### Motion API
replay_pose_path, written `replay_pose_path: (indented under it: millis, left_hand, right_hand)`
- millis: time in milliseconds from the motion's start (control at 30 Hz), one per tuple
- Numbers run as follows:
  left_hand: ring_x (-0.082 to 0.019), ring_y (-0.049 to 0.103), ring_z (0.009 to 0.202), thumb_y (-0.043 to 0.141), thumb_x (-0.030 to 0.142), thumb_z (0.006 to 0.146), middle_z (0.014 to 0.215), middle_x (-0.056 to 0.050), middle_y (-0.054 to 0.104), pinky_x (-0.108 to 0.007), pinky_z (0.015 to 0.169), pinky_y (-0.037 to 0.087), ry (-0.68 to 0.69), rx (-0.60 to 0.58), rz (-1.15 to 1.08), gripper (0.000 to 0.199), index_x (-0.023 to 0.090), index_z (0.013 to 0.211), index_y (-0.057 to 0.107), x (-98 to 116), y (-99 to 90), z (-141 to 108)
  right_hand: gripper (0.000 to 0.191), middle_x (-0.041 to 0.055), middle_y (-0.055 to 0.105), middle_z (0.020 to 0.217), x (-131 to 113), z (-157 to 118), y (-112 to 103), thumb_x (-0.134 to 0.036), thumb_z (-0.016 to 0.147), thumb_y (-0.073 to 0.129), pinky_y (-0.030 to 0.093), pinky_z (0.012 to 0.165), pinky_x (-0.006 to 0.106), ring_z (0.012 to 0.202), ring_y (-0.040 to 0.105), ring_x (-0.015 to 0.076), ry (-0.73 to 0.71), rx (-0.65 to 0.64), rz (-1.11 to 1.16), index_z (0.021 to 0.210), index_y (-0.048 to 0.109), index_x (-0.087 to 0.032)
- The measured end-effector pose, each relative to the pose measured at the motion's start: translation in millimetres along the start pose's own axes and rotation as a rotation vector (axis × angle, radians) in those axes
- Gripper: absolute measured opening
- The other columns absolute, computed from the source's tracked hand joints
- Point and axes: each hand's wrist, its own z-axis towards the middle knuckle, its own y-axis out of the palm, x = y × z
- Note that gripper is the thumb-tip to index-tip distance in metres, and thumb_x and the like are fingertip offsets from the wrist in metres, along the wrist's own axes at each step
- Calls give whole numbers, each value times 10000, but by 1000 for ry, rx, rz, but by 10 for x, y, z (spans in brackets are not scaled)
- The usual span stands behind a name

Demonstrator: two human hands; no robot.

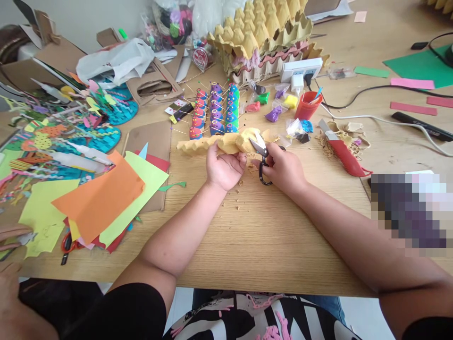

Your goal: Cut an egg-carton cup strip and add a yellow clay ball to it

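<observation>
A long yellow piece of egg carton [198, 145] lies across the table's middle. My left hand [226, 169] is under and in front of it, thumb up against it and the other fingers curled, holding it. In my right hand [285, 167] are black-handled scissors [264, 153], with their blades apart at the carton piece's right part. Small yellow scraps lie on the table below. Just behind stand three painted rows of carton cups, red-blue [198, 113], purple [216, 111] and green-blue [232, 109], with pins sticking out.
Stacked egg trays [262, 28] stand at the back, beside a power strip [300, 68]. A red cup [307, 106] and a red-handled knife [345, 151] are on the right. Coloured paper [102, 198] and craft pieces cover the left. Another person's hand [12, 236] is at the left edge.
</observation>
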Motion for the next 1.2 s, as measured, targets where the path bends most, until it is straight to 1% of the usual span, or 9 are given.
replay_pose_path:
  millis: [167, 267, 467, 600, 767, 833, 967, 1100, 1200]
  left_hand:
    - [-147, 666, 662, 457, 625, 1105, 839, -58, 800, -250, 635, 577, -2, 11, -28, 550, 211, 1026, 811, 2, 25, -4]
    - [-144, 654, 650, 465, 610, 1099, 822, -54, 794, -252, 627, 574, -2, 1, -38, 531, 216, 965, 794, 0, 36, -7]
    - [-138, 648, 639, 479, 592, 1091, 815, -49, 789, -251, 623, 570, 20, -7, -35, 502, 215, 970, 789, -2, 30, 3]
    - [-140, 667, 650, 511, 592, 1081, 805, -48, 785, -248, 628, 585, 22, -10, -24, 476, 217, 997, 793, -5, 9, 15]
    - [-144, 698, 675, 499, 595, 1090, 809, -53, 789, -235, 639, 607, 17, -22, -36, 487, 215, 999, 791, -6, -3, 15]
    - [-149, 704, 683, 489, 602, 1093, 808, -52, 788, -240, 649, 614, 23, -23, -29, 499, 215, 1041, 798, -5, -1, 14]
    - [-168, 714, 704, 484, 646, 1086, 818, -49, 784, -269, 681, 622, 22, 3, 14, 533, 223, 1134, 803, -7, -7, 18]
    - [-195, 744, 759, 472, 682, 1081, 854, -57, 792, -307, 731, 626, 30, 3, 66, 577, 219, 1207, 793, -26, -30, 22]
    - [-194, 748, 764, 470, 651, 1089, 870, -63, 798, -317, 748, 614, 31, -40, 68, 554, 210, 1174, 794, -42, -39, 13]
  right_hand:
    - [317, 16, 642, 709, -8, 3, -16, -530, 1036, 707, 277, 611, 318, 613, 477, 176, 9, -23, -3, 931, 591, -255]
    - [293, 20, 657, 724, -17, 4, -25, -504, 1030, 710, 273, 617, 317, 622, 475, 179, 28, -44, -24, 937, 589, -254]
    - [222, 35, 698, 763, -25, 7, -26, -467, 1039, 673, 266, 632, 322, 641, 516, 201, 51, -69, -71, 990, 631, -255]
    - [254, 39, 697, 766, 0, 6, -11, -505, 1048, 644, 272, 627, 328, 646, 540, 213, 69, -47, -43, 1006, 650, -255]
    - [351, 32, 670, 787, 14, -4, -8, -605, 1031, 632, 333, 622, 330, 659, 555, 208, 133, -6, 88, 985, 611, -258]
    - [376, 37, 673, 805, 13, -12, -16, -632, 1014, 643, 359, 634, 339, 690, 585, 222, 102, 16, 124, 1002, 602, -259]
    - [428, 66, 702, 859, 22, -21, -18, -669, 968, 693, 404, 684, 368, 782, 632, 257, -45, 46, 103, 983, 563, -261]
    - [420, 53, 698, 823, 23, -15, -8, -653, 972, 709, 386, 670, 364, 738, 616, 238, -40, 40, 58, 985, 564, -259]
    - [405, 45, 705, 808, 0, -16, -17, -621, 955, 751, 369, 658, 353, 724, 611, 227, -19, 26, 47, 1011, 604, -248]
